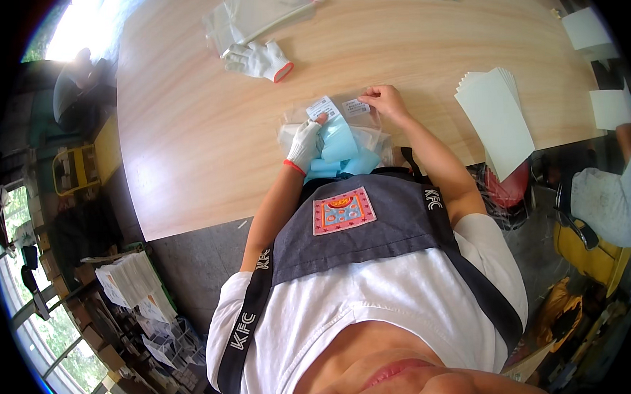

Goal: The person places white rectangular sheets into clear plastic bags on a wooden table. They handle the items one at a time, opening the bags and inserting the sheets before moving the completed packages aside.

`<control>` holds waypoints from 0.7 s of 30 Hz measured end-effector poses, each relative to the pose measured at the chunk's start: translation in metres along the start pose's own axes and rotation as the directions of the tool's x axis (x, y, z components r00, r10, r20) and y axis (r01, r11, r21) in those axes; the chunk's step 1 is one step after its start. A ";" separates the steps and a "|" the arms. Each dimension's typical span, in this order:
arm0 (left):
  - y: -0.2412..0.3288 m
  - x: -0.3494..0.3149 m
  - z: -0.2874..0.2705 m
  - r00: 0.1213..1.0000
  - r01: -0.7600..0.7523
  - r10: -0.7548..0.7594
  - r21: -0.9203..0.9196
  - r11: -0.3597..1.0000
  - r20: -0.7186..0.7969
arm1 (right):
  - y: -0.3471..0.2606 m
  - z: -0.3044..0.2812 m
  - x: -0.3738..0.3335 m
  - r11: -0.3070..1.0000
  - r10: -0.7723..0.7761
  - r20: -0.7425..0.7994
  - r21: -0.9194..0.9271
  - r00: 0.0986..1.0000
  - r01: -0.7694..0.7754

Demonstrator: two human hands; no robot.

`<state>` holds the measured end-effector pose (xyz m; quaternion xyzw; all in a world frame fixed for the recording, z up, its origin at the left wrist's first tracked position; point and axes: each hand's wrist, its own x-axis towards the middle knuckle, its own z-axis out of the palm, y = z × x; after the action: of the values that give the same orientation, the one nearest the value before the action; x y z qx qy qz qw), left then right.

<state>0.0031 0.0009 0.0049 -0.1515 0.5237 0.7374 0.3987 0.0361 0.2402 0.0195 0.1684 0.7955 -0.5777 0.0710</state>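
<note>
– While L hand (305, 144) pinches strip (338, 138), thumb atop, where's it pt?
– Lengthwise away from body, white end far, over bags (291, 118) nr table (186, 146) edge. R hand (385, 102): fingertips at label (356, 108) corner, can't tell if gripping. Glove (252, 60) beyond, cards (495, 119) off R.

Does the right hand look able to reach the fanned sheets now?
Probably yes: nothing visible stands between the right hand and the sheets, though it would likely have to release the label first.
</note>
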 end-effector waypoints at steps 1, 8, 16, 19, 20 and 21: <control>0.000 0.001 -0.003 1.000 0.001 -0.001 0.023 1.000 0.015 | -0.002 0.002 -0.001 0.999 -0.002 -0.033 -0.037 0.999 0.001; 0.008 -0.012 0.011 0.999 -0.021 0.022 0.034 0.999 -0.026 | -0.001 0.017 -0.004 0.967 -0.047 -0.245 -0.253 0.969 -0.017; 0.002 -0.004 0.001 1.000 -0.022 0.022 0.039 0.999 0.010 | -0.005 0.023 -0.018 0.848 -0.458 -0.370 -0.454 0.808 0.273; 0.004 -0.003 0.001 1.000 0.008 -0.008 0.045 0.999 0.020 | -0.008 0.019 -0.022 0.761 -0.616 -0.370 -0.510 0.696 0.402; 0.005 -0.006 0.006 1.000 -0.004 0.004 0.020 1.000 0.019 | -0.008 0.018 -0.023 0.747 -0.640 -0.363 -0.501 0.677 0.437; 0.006 -0.009 0.012 1.000 -0.016 0.016 -0.005 1.000 0.017 | -0.002 0.018 -0.023 0.837 -0.532 -0.364 -0.361 0.764 0.411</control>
<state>0.0067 0.0071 0.0190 -0.1421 0.5195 0.7432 0.3971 0.0554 0.2187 0.0223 0.0794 0.8745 -0.4124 -0.2426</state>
